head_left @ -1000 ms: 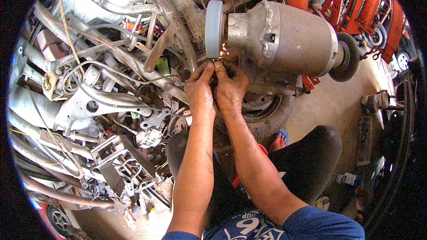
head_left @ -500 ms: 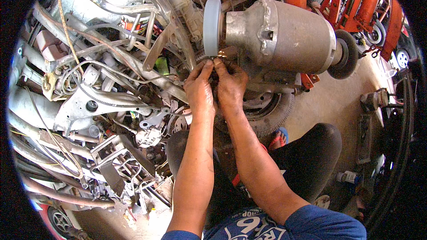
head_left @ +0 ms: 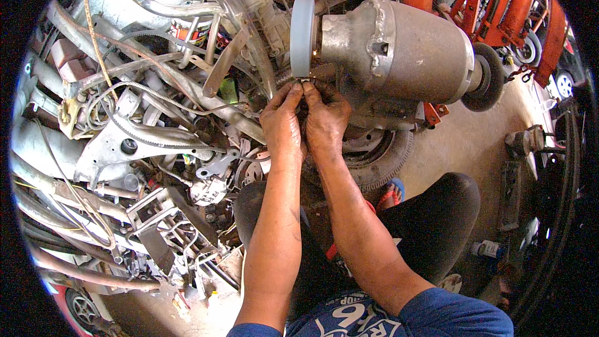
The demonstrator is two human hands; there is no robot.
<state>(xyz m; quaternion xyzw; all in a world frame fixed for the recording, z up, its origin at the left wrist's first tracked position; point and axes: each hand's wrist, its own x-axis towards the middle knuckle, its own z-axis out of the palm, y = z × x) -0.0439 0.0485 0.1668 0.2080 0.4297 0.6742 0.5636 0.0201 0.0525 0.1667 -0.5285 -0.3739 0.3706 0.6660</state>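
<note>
Your two hands stay pressed together under the pale grinding wheel, almost as they were a second ago; only the view has shifted a little, so the grinder body now sits a bit lower and more to the right in the picture. Your left hand and your right hand have their fingertips pinched narrow around one small piece, which touches the lower rim of the wheel, and a small bright spark shows just beside it. The piece is too small to tell what it is. Because the hands have hardly moved, I judge that the grinding of this piece goes on and is not finished. For room, the wheel's edge is right above your fingertips, so there is nearly no free space upward. To your left, the heap of metal scrap with pipes, brackets and wires comes close to the left hand. Below the right hand lies an old tire, near your forearm. The open room is toward you, over your dark trousers, and to the right over the bare floor.
</note>
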